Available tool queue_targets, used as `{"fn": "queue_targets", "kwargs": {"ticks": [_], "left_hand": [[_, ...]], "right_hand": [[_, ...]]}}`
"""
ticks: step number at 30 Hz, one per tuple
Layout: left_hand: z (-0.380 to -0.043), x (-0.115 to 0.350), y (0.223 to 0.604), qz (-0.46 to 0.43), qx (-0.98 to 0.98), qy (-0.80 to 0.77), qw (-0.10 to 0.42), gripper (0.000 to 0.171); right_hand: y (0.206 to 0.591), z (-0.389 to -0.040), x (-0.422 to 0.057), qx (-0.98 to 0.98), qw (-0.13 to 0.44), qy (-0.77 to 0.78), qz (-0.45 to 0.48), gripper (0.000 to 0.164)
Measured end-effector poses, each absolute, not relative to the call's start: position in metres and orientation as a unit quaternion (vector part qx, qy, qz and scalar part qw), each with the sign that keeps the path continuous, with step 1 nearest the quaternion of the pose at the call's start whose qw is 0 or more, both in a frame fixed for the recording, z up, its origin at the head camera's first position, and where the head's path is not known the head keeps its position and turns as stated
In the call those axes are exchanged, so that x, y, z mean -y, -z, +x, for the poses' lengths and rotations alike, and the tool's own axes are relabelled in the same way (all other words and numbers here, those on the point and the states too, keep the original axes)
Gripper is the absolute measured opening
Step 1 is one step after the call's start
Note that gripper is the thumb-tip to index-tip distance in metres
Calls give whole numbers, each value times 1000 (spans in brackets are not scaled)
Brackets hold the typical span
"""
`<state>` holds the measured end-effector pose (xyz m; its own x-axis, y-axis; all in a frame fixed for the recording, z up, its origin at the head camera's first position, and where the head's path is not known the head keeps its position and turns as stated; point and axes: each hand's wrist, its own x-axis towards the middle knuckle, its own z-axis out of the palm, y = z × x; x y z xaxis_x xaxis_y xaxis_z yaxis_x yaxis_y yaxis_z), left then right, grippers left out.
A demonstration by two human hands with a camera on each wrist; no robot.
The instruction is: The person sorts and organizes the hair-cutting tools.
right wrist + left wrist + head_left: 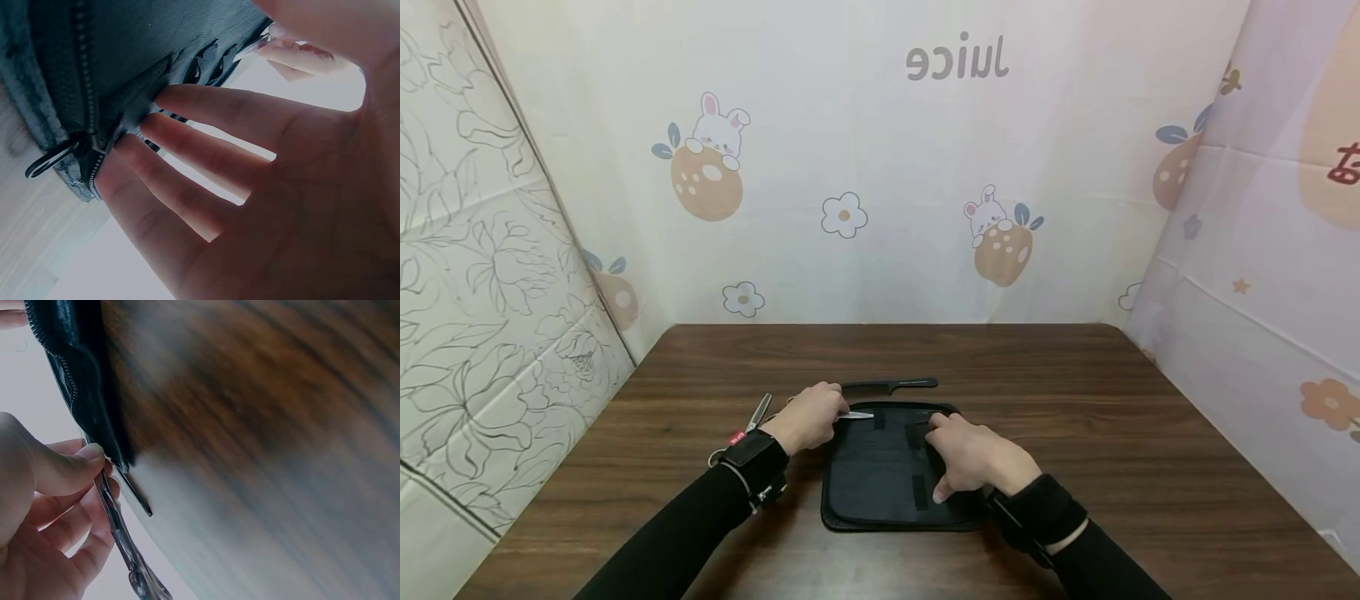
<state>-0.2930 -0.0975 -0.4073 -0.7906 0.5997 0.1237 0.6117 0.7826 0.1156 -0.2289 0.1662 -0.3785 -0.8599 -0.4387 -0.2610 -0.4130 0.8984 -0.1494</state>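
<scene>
A black zippered case (880,479) with dark straps lies on the table. At its far left corner my left hand (811,417) pinches a pair of metal scissors (856,415), the blades pointing right over the case. The left wrist view has thumb and fingertips on the scissors (119,531) beside the zipper edge (69,381), handles hanging below. My right hand (973,454) lies over the case's right side. Close up, its fingers (206,156) stretch out nearly straight, fingertips on the case near the zipper pull (53,157).
A black comb (891,385) with a handle lies behind the case. Left of my left hand, another metal scissor-like tool (758,412) with a red tag (737,437) lies on the wooden table (1045,358). Printed curtains (880,275) hang behind the table.
</scene>
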Motion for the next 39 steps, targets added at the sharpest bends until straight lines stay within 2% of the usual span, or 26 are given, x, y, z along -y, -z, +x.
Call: {"fn": "queue_targets", "kwargs": {"ticks": [39], "left_hand": [[-295, 85, 411, -321, 943, 79, 43, 29]], "right_hand": [[379, -229, -165, -964, 145, 38, -220, 66]]}}
